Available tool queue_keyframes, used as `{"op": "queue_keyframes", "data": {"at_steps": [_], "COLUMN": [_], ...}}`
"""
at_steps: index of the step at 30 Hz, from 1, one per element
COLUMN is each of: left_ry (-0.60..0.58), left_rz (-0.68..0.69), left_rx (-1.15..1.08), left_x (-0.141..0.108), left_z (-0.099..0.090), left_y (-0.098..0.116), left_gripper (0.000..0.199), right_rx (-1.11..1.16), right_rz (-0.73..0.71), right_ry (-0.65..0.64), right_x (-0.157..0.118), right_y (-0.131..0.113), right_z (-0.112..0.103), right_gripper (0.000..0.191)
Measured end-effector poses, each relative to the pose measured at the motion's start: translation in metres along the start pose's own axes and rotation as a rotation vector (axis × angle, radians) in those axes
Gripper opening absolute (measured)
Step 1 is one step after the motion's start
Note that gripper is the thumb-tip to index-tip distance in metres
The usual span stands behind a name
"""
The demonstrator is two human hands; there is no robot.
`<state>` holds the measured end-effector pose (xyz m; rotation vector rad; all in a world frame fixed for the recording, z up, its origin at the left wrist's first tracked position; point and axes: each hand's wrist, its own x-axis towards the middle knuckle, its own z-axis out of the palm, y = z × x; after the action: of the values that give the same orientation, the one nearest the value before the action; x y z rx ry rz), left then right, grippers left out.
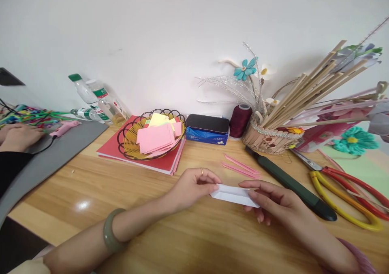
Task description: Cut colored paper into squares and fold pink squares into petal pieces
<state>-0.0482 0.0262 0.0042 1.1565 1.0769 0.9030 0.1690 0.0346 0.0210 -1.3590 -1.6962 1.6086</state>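
Note:
Between my two hands is a folded strip of white paper (232,194), held just above the wooden table. My left hand (194,187) pinches its left end between thumb and fingers. At the right end my right hand (270,199) has its thumb on the near side and fingers behind, gripping the paper. Just beyond the paper lie a few folded pink paper strips (240,167) on the table. To the right of them rests a long dark green tool (291,181), its kind unclear, close behind my right hand.
A wicker basket (127,140) of coloured paper slips sits on red sheets (106,147). Behind are a phone (207,123) on a blue tissue pack (206,137) and a maroon thread spool (240,121). Scissors (322,173) lie right. Another person's hands (22,136) are at left.

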Motion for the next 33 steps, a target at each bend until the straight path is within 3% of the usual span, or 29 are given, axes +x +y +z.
{"op": "queue_keyframes", "data": {"at_steps": [7, 13, 17, 23, 27, 30, 33], "left_ry": [0.053, 0.015, 0.055, -0.023, -0.02, 0.054, 0.084], "left_rz": [0.078, 0.139, 0.213, 0.279, 0.426, 0.562, 0.7], "left_rx": [0.039, 0.057, 0.093, 0.174, 0.327, 0.406, 0.437], "left_x": [-0.005, -0.009, -0.007, -0.01, -0.014, -0.015, -0.016], "left_z": [0.004, 0.006, 0.007, 0.008, 0.007, 0.008, 0.009], "left_y": [0.005, 0.005, 0.002, 0.005, 0.007, 0.006, 0.005], "left_gripper": [0.012, 0.014, 0.005, 0.01, 0.03, 0.018, 0.022], "right_rx": [0.12, 0.013, 0.014, 0.023, 0.003, -0.039, -0.123], "right_rz": [-0.036, -0.092, -0.149, -0.25, -0.318, -0.395, -0.503], "right_ry": [0.018, 0.217, 0.256, 0.261, 0.276, 0.31, 0.356], "right_x": [-0.002, -0.006, -0.005, -0.002, -0.003, -0.005, -0.006], "right_y": [0.002, -0.004, -0.003, 0.007, 0.007, 0.004, 0.003], "right_z": [-0.001, 0.008, 0.011, 0.008, 0.01, 0.012, 0.012], "right_gripper": [0.047, 0.036, 0.033, 0.031, 0.027, 0.021, 0.01]}}
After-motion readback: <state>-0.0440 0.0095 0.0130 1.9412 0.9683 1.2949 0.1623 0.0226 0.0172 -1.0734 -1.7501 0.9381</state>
